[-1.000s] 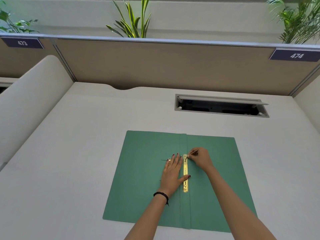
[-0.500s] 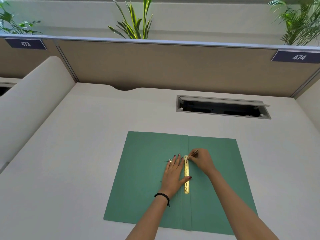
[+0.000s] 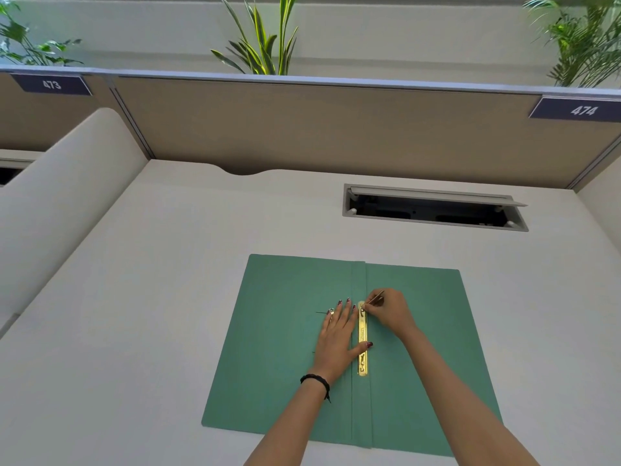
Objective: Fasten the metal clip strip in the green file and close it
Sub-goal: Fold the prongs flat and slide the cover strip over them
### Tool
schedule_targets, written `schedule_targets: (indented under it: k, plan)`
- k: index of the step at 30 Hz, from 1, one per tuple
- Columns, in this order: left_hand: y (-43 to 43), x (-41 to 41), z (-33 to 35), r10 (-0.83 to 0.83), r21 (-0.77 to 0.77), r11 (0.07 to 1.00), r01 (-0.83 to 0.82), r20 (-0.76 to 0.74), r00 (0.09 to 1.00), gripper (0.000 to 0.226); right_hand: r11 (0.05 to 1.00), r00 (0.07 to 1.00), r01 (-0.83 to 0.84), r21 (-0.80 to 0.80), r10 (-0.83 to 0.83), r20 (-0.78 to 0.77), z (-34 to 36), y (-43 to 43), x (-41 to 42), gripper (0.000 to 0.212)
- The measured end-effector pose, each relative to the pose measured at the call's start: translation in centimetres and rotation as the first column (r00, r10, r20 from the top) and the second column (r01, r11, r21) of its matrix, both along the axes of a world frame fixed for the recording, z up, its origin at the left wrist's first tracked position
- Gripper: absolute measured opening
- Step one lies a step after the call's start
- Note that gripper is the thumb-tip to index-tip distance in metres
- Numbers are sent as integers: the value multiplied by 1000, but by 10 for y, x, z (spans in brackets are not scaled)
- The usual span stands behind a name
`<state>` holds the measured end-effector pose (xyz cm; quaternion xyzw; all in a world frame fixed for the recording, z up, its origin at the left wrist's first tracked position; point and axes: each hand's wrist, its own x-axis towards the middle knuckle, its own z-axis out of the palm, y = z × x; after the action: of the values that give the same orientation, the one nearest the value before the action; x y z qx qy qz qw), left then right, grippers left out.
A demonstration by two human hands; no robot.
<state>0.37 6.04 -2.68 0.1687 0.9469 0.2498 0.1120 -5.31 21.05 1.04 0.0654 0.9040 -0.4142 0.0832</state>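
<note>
Desk [image 3: 134, 331]: pale, bearing one green file [image 3: 279, 348], opened flat, both covers down. Left hand [image 3: 337, 338]: lay palm-down on the left cover, fingers extended and close together, thumb tip touching the metal clip strip [image 3: 362, 339]; black band at the wrist. Strip: gold, set lengthwise just right of the file's central fold. Right hand [image 3: 391, 312]: fingers curled at the strip's far end, pinching a thin metal prong [image 3: 376, 297] that stuck up at a slant. Cable hatch [image 3: 433, 208]: recessed in the desk beyond the file, lid raised.
</note>
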Motion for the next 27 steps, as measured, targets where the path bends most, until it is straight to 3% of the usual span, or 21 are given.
schedule_targets:
  k: [9,16,21,24,27]
  plan:
    - [0,0,1,0,-6,1000,0,0,1000,76,999,997,50,-3,-50,61,-2,-4,-11,10]
    - [0,0,1,0,-14,1000,0,7,1000,77,966,980,194,-169,-184,72,-9,-7,-5,17]
    - [-1,-1,0,1,-20,1000,-1,7,1000,78,948,966,257,-189,-256,28,-8,-7,7,6]
    - [-1,0,0,0,-13,1000,0,12,1000,77,957,979,202,-208,-196,48,-1,-6,21,11]
    - [-1,-1,2,1,-4,1000,-1,11,1000,75,959,984,75,-274,-26,178,9,-5,41,26]
